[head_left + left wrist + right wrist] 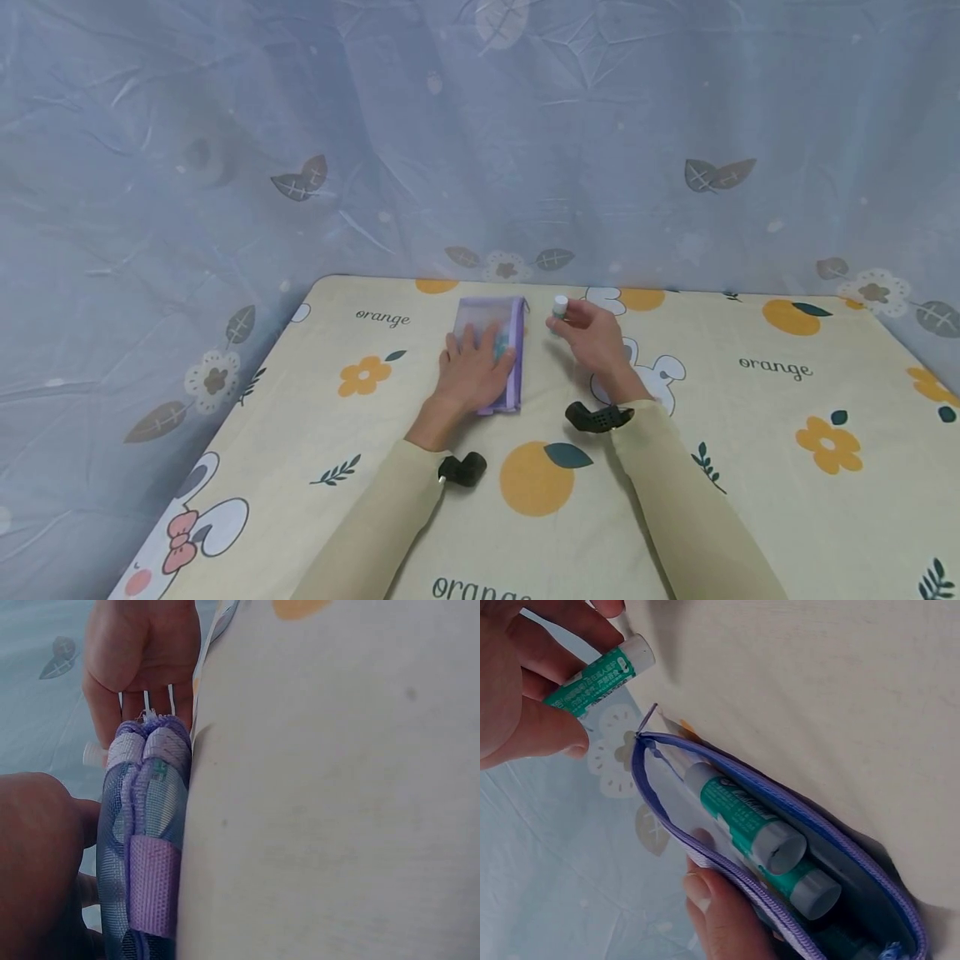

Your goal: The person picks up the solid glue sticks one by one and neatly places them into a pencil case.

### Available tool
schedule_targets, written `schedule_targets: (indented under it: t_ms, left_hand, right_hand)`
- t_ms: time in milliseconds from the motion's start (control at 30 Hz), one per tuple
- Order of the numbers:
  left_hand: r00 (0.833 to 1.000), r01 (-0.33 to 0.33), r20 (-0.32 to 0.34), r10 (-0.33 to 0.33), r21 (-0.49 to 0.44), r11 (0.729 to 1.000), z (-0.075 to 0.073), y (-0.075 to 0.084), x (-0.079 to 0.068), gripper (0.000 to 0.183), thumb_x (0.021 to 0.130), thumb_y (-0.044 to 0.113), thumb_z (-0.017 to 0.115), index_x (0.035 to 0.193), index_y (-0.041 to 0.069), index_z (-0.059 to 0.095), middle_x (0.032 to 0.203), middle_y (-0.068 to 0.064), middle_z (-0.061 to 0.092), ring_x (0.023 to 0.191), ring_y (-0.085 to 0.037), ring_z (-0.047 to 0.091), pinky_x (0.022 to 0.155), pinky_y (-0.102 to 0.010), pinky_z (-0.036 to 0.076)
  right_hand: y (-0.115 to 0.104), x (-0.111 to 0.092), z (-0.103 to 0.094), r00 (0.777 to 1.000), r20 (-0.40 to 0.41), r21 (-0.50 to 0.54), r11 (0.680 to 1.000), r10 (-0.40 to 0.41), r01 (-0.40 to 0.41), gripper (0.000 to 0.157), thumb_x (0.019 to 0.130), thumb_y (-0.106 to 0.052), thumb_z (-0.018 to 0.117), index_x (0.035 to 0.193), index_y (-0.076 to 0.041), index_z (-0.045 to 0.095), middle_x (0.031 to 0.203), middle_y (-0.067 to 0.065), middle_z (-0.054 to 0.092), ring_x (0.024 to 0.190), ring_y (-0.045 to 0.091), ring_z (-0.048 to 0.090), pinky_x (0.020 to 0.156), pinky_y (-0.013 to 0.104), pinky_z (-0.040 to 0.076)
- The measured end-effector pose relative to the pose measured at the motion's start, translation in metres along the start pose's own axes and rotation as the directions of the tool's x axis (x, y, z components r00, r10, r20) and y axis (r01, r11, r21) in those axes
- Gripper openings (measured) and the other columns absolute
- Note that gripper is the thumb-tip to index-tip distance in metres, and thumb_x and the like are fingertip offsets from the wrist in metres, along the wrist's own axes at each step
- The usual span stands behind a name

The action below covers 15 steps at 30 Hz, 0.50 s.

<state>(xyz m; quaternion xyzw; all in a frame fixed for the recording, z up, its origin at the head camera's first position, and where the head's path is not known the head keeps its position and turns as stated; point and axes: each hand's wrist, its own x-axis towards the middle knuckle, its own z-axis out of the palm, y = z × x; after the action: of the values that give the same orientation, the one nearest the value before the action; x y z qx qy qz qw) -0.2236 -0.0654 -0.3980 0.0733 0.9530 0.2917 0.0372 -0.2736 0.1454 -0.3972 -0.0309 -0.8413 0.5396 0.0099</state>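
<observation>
On the table lies a purple-edged mesh zipper pouch (pixel 517 358), its zipper side facing right. My left hand (pixel 474 377) rests on top of it with fingers spread. In the right wrist view, the pouch's zipper mouth gapes, and the left thumb (pixel 699 889) touches its outer side by the zipper. Green-labelled glue sticks (pixel 739 814) with pale ends lie inside; the pouch's far end is dark. Just right of the pouch, my right hand (pixel 597 340) pinches another glue stick (pixel 600 681) with a white end, between thumb and fingers.
A cream tablecloth (pixel 675 500) printed with oranges, flowers and rabbits covers the table. Behind and to the left hangs a grey-blue patterned curtain (pixel 480 150) that meets the table's back edge. Black camera bands (pixel 600 417) sit on both wrists.
</observation>
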Motion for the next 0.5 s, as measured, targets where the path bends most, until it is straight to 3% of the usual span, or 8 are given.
schedule_targets:
  t_ms: [500]
  left_hand:
    - [1.0, 0.005, 0.0, -0.005, 0.016, 1.0, 0.0002, 0.0004, 0.0004, 0.066, 0.112, 0.049, 0.037, 0.17, 0.021, 0.026, 0.176, -0.026, 0.015, 0.161, -0.059, 0.005, 0.129, -0.069, 0.014]
  right_hand:
    - [0.0034, 0.0001, 0.0049, 0.994, -0.104, -0.074, 0.997, -0.046, 0.039, 0.042, 0.1, -0.032, 0.073, 0.136, -0.011, 0.071, 0.131, 0.015, 0.074, 0.123, 0.031, 0.067, 0.105, 0.044, 0.05]
